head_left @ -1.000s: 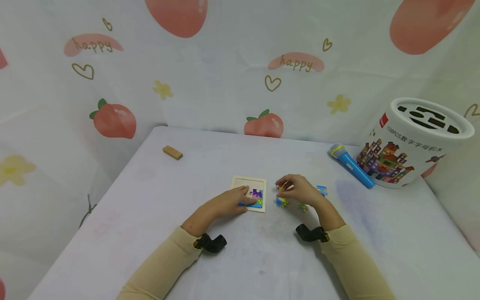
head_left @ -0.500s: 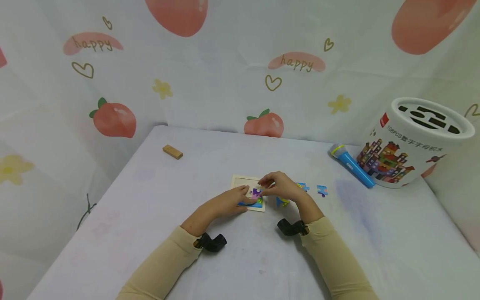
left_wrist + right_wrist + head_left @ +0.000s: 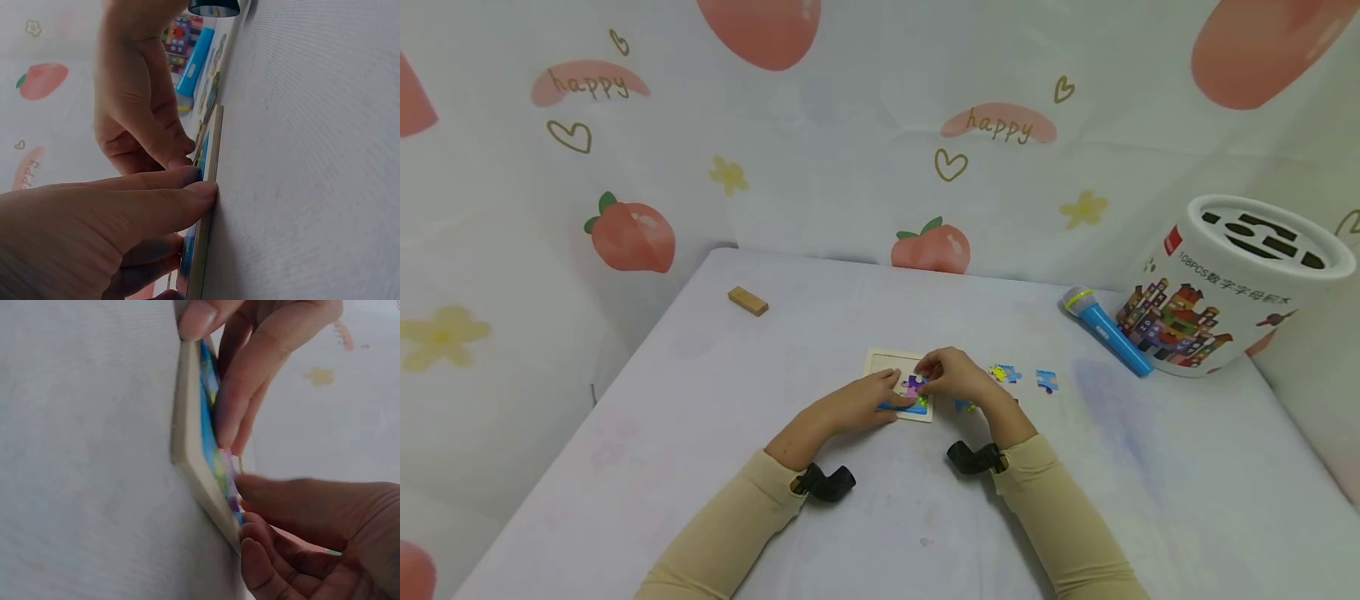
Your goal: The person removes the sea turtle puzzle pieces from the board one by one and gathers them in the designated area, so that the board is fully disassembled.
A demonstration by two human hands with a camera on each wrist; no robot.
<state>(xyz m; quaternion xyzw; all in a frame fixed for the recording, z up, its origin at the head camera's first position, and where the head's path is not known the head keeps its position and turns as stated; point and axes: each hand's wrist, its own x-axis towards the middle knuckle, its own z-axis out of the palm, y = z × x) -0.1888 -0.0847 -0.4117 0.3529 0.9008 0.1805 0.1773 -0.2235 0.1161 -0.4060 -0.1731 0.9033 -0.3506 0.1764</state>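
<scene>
A small puzzle board (image 3: 873, 358) with a pale wooden frame lies at mid-table, its lower part filled with blue, green and purple pieces. My left hand (image 3: 853, 404) rests across it, thumb at the near edge of the frame (image 3: 215, 134) and straight fingers over the picture. At the board's right side, my right hand (image 3: 958, 379) pinches a puzzle piece, mostly hidden by the fingertips, close against the purple piece (image 3: 913, 383). In the right wrist view, thumb and fingers of the right hand (image 3: 300, 531) meet at the frame's side.
Loose puzzle pieces (image 3: 1006, 373) lie right of the board, with another blue piece (image 3: 1047, 381) farther right and one (image 3: 964, 406) partly under my right hand. A blue toy microphone (image 3: 1107, 331) leans by a white bucket (image 3: 1210, 300). A wooden block (image 3: 748, 301) lies back left.
My right hand has moved left from the loose pieces to the board's right side, bringing a piece, and has settled there. My left hand has stayed on the board.
</scene>
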